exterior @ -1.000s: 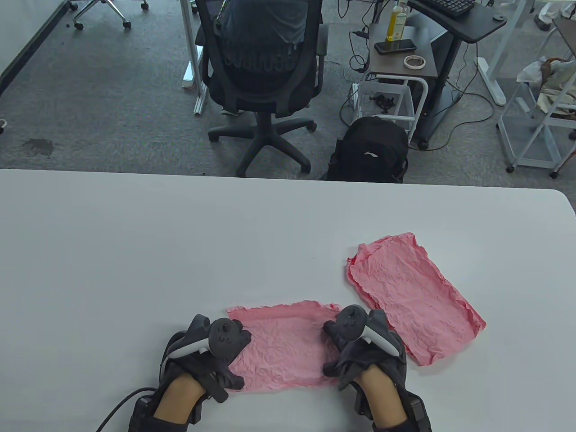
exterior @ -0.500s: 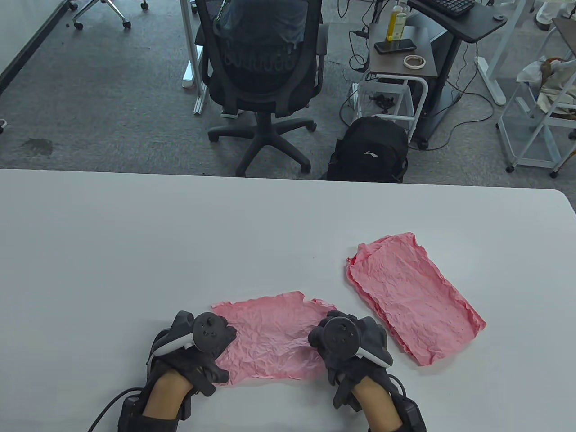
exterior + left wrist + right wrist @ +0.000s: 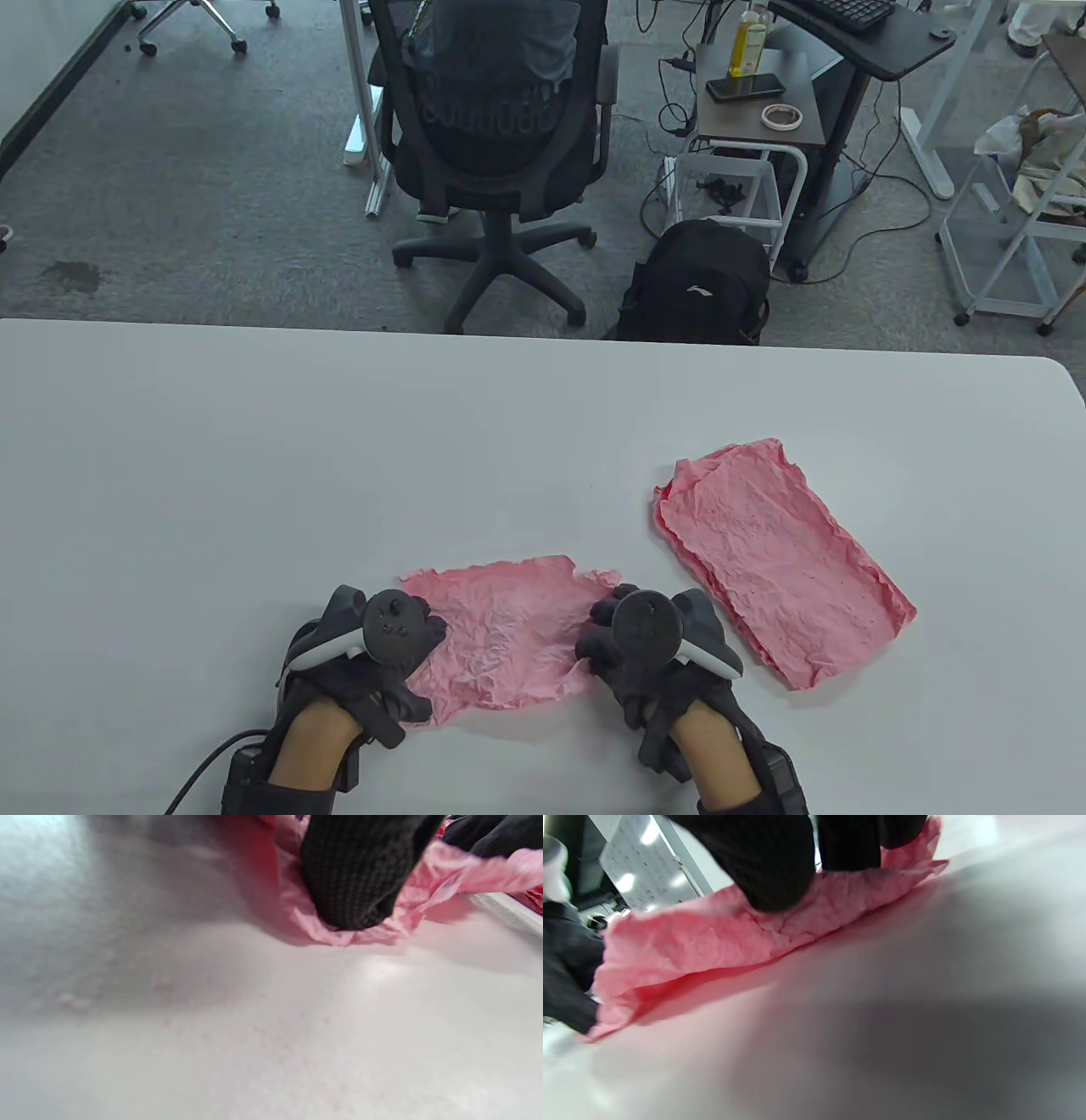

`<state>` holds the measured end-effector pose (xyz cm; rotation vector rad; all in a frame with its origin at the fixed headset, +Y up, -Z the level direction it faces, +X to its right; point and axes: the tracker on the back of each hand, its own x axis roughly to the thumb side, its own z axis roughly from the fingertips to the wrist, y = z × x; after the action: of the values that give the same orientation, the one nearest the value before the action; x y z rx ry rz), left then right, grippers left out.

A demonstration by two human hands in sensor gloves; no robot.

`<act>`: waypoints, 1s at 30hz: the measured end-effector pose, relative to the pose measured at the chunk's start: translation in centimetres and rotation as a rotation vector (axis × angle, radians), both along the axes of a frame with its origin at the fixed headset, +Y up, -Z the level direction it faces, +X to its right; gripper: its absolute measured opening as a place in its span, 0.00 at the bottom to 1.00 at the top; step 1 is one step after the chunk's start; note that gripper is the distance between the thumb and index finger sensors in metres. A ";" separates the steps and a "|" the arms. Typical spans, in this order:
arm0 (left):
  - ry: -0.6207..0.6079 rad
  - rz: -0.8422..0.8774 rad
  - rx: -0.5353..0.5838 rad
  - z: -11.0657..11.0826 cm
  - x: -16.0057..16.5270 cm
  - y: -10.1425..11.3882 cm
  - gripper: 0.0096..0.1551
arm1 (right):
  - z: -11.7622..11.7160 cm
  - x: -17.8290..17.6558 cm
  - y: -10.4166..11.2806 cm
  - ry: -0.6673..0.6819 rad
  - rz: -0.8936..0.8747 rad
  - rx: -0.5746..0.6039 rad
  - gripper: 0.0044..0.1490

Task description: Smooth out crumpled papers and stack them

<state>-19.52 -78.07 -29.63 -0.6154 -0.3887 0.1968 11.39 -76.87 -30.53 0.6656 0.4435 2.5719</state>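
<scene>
A crumpled pink paper (image 3: 501, 632) lies near the table's front edge between my hands. My left hand (image 3: 399, 671) holds its left end; in the left wrist view a gloved finger (image 3: 356, 878) lies on the paper's edge (image 3: 445, 874). My right hand (image 3: 607, 654) holds its right end; in the right wrist view the fingers (image 3: 772, 861) bear on the sheet (image 3: 712, 942), which bulges up off the table. A stack of flattened pink papers (image 3: 780, 560) lies to the right, apart from both hands.
The white table (image 3: 339, 458) runs wide to the left and back. Beyond its far edge stand an office chair (image 3: 496, 127), a black backpack (image 3: 696, 284) and a small cart (image 3: 755, 110).
Both hands have moved left with the paper, and it has turned slightly. My right hand has come in toward the left one, so the sheet is shorter and more wrinkled between them.
</scene>
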 end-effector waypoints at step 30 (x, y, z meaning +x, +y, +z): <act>0.001 0.004 -0.002 0.1 0.1 0.0 0.57 | 1.4 -3.4 0.3 -0.022 0.246 0.213 0.38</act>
<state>-19.44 -78.05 -29.57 -0.6164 -0.3894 0.2015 8.01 -76.60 -29.18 0.6909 0.2595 2.8855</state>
